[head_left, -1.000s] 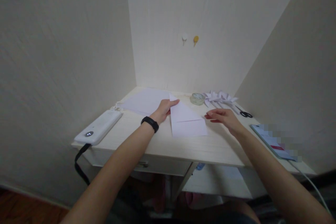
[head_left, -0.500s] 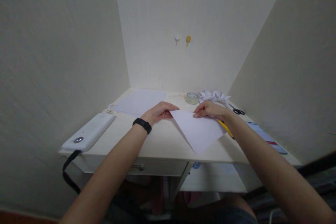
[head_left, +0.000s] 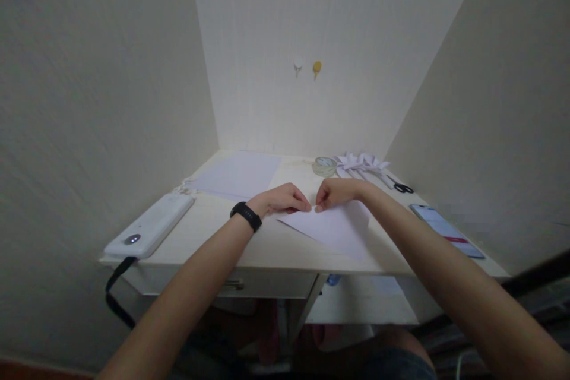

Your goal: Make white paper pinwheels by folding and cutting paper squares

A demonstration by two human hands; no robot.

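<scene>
A folded white paper triangle (head_left: pixel 332 227) lies on the pale wooden desk (head_left: pixel 231 243) in front of me. My left hand (head_left: pixel 281 199), with a black band on the wrist, and my right hand (head_left: pixel 335 192) meet at the paper's far corner. The fingertips of both hands are pinched together on that corner. The two hands nearly touch each other.
A stack of flat white sheets (head_left: pixel 238 174) lies at the back left. A white power bank (head_left: pixel 149 227) with a black cord sits at the left edge. A tape roll (head_left: pixel 323 165), folded paper pinwheels (head_left: pixel 361 162), scissors (head_left: pixel 402 187) and a phone (head_left: pixel 446 230) lie to the right.
The paper went from a partly folded sheet to a triangle and was turned. My right hand moved left onto it, and both hands came together at its far corner.
</scene>
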